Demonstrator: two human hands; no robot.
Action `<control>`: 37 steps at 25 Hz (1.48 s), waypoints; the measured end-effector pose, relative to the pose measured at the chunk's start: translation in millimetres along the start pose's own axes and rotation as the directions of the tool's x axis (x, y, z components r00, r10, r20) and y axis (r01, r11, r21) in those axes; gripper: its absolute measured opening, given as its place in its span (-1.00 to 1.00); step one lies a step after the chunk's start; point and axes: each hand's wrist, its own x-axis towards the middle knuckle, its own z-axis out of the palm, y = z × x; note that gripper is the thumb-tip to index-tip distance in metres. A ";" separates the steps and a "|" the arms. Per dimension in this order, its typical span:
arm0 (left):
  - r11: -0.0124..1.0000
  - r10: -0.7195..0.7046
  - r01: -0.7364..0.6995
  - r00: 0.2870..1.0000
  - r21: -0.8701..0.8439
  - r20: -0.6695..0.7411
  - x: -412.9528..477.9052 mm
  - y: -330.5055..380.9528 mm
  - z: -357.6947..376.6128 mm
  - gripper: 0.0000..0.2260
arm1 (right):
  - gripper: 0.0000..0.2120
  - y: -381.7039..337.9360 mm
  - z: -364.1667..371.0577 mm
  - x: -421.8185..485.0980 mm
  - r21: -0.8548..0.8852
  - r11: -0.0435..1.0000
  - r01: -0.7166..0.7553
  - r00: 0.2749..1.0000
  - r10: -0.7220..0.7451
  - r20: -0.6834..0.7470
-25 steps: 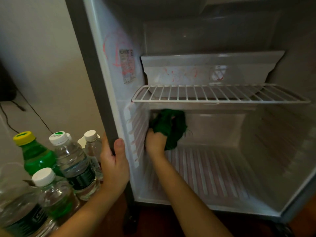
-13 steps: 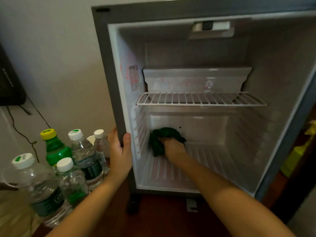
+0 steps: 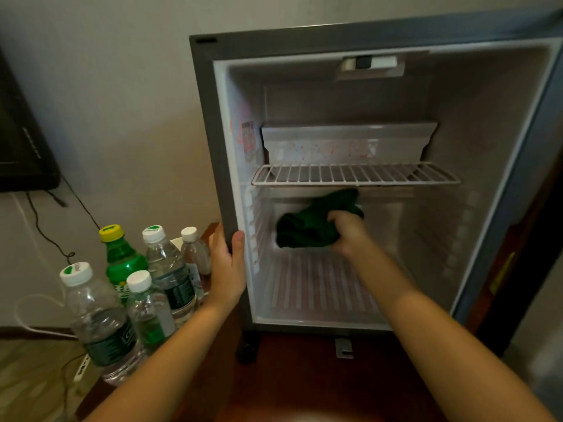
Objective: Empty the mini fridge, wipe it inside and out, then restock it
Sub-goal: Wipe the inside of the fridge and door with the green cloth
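Right hand (image 3: pixel 347 231) is gripping a green cloth (image 3: pixel 307 228) at the back wall of the fridge (image 3: pixel 213 132), below the wire shelf (image 3: pixel 353 175). Left hand (image 3: pixel 227 269) is clasping its left edge; bottles (image 3: pixel 170 269) are standing alongside.

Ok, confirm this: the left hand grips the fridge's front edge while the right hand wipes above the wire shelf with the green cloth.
Wrong in one point: the head view shows the right hand holding the green cloth below the wire shelf, not above it. The left hand does grip the front edge of the fridge.
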 end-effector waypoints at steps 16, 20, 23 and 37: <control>0.998 -0.040 0.035 0.995 -0.047 -0.096 0.4 -3.6 10.1 -0.34 | -0.79 111.4 47.9 -95.2 -0.436 0.869 0.234 0.938 -0.084 0.337; 0.999 -0.044 0.043 0.998 -0.017 -0.036 -2.4 5.2 4.0 -0.24 | -0.67 70.5 3.5 -145.5 -0.017 0.985 -0.170 0.945 0.168 0.280; 1.000 -0.004 0.004 1.000 0.025 -0.002 -2.5 9.9 -1.5 -0.26 | -0.74 9.5 -19.1 -188.7 0.269 0.963 -0.022 0.995 -0.004 0.096; 0.849 0.513 -0.495 0.856 0.182 -0.061 -22.6 71.3 6.5 -0.63 | -0.01 -110.4 76.8 -37.6 -0.739 -0.427 0.522 0.814 -0.010 0.581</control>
